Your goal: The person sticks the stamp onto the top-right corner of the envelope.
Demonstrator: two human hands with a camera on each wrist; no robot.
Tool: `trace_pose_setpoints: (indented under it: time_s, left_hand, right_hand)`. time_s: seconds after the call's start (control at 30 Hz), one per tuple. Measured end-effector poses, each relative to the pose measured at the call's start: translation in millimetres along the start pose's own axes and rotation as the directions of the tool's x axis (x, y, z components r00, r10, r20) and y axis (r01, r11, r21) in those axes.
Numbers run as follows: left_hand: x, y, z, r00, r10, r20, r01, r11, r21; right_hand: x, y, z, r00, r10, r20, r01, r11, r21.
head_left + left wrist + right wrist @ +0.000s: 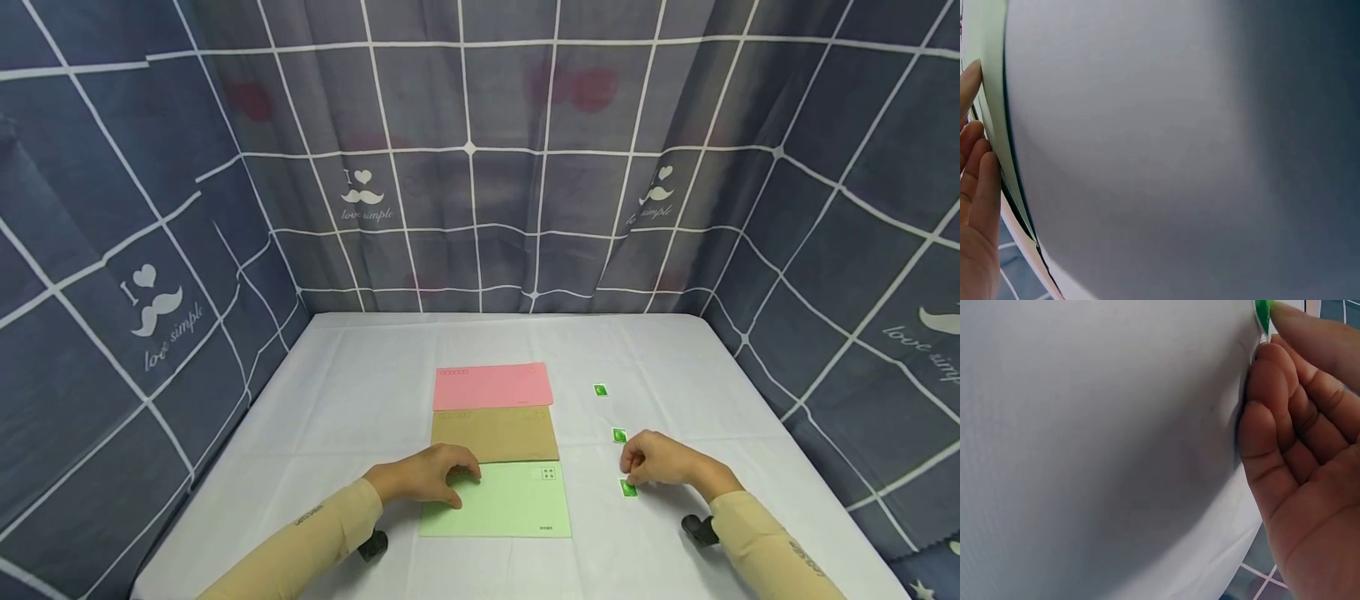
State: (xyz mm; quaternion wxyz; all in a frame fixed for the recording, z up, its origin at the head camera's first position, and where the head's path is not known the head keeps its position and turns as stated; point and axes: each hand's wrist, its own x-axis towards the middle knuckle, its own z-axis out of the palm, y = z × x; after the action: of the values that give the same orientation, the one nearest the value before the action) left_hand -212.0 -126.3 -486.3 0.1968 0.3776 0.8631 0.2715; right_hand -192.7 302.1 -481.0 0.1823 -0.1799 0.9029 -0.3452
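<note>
Over the left part of a light green envelope [510,508], my left hand [429,477] rests with thumb and fingers apart, its fingertips right at the paper. In the left wrist view, the fingers [985,187] lie along the envelope's surface. My right hand [663,458] has its fingers curled and pinches the edge of the nearest green stamp [628,488] at the tabletop. The thumb [1300,328] meets the stamp [1263,314] in the right wrist view; part of the stamp is out of frame.
Above the green envelope lie a brown envelope [495,433] and a pink envelope [491,387], edges overlapping or touching. Two more green stamps, a middle one [619,435] and a far one [601,389], lie on the white tablecloth [330,392]. Checked curtains [420,192] enclose the table.
</note>
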Motion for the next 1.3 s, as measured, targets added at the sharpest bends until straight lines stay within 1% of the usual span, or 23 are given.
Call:
trace_pose_setpoints:
  time_s: [0.1,0.3,0.53,0.73,1.03,1.3]
  left_hand:
    - [-0.4,0.6,-0.2,1.000,0.007,0.001,-0.007,1.000,0.013]
    - [0.1,0.2,0.0,1.000,0.004,0.005,-0.004,1.000,0.012]
    - [1.3,-1.4,-0.3,1.000,0.009,0.001,-0.009,1.000,0.022]
    - [2.1,-2.2,0.4,1.000,0.011,0.002,-0.011,1.000,0.021]
    - [1.2,-2.0,1.0,1.000,0.010,0.001,-0.010,1.000,0.024]
    - [0.8,-1.6,1.6,1.000,0.025,-0.003,-0.024,0.999,0.031]
  right_hand:
    - [-0.3,1.0,1.8,1.000,-0.008,-0.004,0.008,1.000,0.002]
    - [-0.3,0.9,2.3,1.000,-0.019,-0.007,0.019,1.000,-0.003]
    - [1.1,2.9,1.9,0.998,-0.056,-0.008,0.056,0.998,-0.028]
    - [0.8,3.9,2.4,0.998,-0.059,-0.003,0.059,0.998,-0.024]
    - [-1.6,1.8,2.2,0.999,-0.046,0.004,0.046,0.998,0.030]
    - [0.3,8.6,0.6,0.998,-0.056,0.018,0.054,0.992,0.111]
